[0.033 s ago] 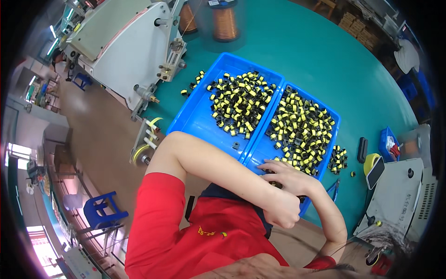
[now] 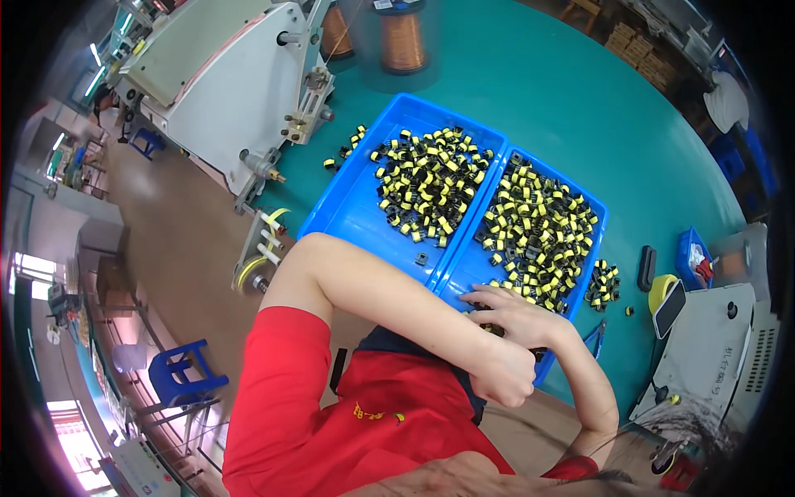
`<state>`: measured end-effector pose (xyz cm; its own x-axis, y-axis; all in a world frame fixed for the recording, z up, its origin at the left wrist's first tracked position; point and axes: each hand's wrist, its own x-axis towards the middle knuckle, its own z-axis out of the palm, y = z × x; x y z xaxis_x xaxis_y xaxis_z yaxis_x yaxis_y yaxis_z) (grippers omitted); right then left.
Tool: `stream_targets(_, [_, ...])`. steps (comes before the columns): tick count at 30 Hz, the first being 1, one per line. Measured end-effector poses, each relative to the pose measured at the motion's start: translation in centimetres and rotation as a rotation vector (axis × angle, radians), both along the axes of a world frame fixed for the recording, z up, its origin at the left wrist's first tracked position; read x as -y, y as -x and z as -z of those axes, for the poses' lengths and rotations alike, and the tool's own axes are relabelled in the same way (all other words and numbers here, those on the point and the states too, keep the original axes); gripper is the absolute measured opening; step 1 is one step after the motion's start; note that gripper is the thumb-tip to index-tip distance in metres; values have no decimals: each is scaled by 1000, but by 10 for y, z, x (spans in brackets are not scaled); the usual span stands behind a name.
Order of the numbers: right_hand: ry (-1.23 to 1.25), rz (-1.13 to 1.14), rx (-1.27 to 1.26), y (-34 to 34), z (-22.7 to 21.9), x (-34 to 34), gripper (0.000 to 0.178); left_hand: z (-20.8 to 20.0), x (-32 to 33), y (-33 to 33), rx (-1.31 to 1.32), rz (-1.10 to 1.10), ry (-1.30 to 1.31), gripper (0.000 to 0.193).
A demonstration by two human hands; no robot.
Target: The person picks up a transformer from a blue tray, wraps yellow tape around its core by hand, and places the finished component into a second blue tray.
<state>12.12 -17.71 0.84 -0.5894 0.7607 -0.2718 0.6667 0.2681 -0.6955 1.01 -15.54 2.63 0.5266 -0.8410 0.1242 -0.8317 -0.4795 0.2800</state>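
Two blue plastic trays lie side by side. The left tray (image 2: pixel 341 201) and the right tray (image 2: pixel 454 286) each hold a heap of small black bobbins wound with yellow tape, a left heap (image 2: pixel 431 182) and a right heap (image 2: pixel 538 224). My right hand (image 2: pixel 517 319) reaches over the near end of the right tray, fingers spread above a few bobbins there. My left forearm crosses the left tray's near side. Close beside the right wrist, my left hand (image 2: pixel 505 374) is closed in a fist; whatever it may hold is hidden. A single black bobbin (image 2: pixel 421 258) lies apart in the left tray.
A white winding machine (image 2: pixel 219 99) stands at the left, copper wire spools (image 2: pixel 402 41) behind. Loose bobbins (image 2: pixel 602 282), blue-handled pliers (image 2: pixel 595 335), a yellow tape roll (image 2: pixel 661 291) and a pale machine box (image 2: pixel 700 352) are right of the trays on the green tabletop (image 2: pixel 571 91).
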Motion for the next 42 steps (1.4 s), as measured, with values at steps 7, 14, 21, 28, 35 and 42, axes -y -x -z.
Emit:
stream_targets(7, [-99, -101, 106, 7, 11, -1, 43, 8, -6, 2, 62, -3, -25, 18])
stream_targets(14, [-339, -32, 65, 23, 16, -6, 36, -2, -4, 8, -192, -64, 111, 16])
stream_targets(21, [-486, -69, 197, 35, 17, -11, 38, 0, -7, -10, -20, -62, 96, 25])
stream_targets(28, [-350, 219, 23, 50, 39, -3, 39, -17, -98, -32, 704, -383, -27, 34])
stream_targets(35, [-602, 226, 417, 52, 37, 1, 35, 2, -136, -42, 673, -685, -112, 27])
stream_targets(42, [-564, 463, 426, 68, 30, -5, 52, 22, -169, -27, 517, -1097, 55, 21])
